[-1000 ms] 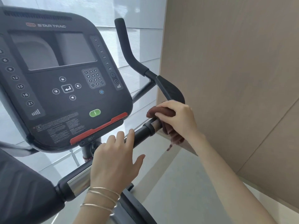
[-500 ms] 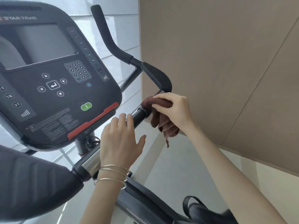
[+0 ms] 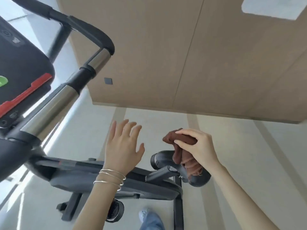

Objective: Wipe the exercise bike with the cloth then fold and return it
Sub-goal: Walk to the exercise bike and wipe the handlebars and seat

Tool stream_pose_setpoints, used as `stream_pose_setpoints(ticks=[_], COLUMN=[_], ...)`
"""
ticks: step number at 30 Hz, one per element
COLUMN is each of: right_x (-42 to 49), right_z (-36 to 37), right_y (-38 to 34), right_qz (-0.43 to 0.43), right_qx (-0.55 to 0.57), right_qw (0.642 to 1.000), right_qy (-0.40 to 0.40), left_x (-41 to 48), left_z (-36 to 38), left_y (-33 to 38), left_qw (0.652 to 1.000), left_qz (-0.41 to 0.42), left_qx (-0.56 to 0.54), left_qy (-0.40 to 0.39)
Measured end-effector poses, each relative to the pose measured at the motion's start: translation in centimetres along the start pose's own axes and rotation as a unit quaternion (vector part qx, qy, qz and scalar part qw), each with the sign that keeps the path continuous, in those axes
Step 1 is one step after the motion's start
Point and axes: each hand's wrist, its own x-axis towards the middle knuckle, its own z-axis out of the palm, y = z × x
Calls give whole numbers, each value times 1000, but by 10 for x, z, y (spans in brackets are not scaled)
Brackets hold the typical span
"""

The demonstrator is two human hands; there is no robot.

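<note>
The exercise bike's black and chrome handlebar (image 3: 63, 95) runs diagonally at the upper left, beside the black console (image 3: 21, 67) with its red strip. My right hand (image 3: 197, 146) is shut on a bunched brown cloth (image 3: 181, 150), held in the air above the bike's black seat (image 3: 197, 178). One end of the cloth hangs down below my fingers. My left hand (image 3: 123, 146) hovers flat with fingers spread, holding nothing, to the left of the cloth and clear of the handlebar. Below it lies the bike's dark frame (image 3: 106, 178).
A tan panelled wall (image 3: 166, 55) fills the upper right, close behind the handlebar. The pale floor (image 3: 240, 155) spreads below. My shoe and jeans leg (image 3: 149, 219) show at the bottom, next to the bike's black base legs (image 3: 71, 206).
Both hands have come off the handlebar and dropped lower, the right one taking the cloth with it. The view has tilted down and right, showing the seat and floor.
</note>
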Motion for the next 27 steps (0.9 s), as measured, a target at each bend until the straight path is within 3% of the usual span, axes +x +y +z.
stream_pose_setpoints(ticks=[9,13,16,21,27], right_x=[-48,-24,-26,-66,-26], right_z=[66,116,125,95,96], right_y=[76,99,110,135,130], right_qz=[95,103,56,-55,54], right_qx=[-96,-210,-291,-325,-251], right_qw=[989,972,954,943,965], right_qy=[67,-22,-50,-44,-51], left_x=[-48,-45,-40,-33,-33], left_z=[77,111,138,160,177], left_y=[5,0,2,8,6], left_qw=[992,986,980,977,974], left_qz=[27,33,34,6,19], left_qx=[-62,-36,-37,-67,-39], left_qy=[-111,-159,-191,-201,-223])
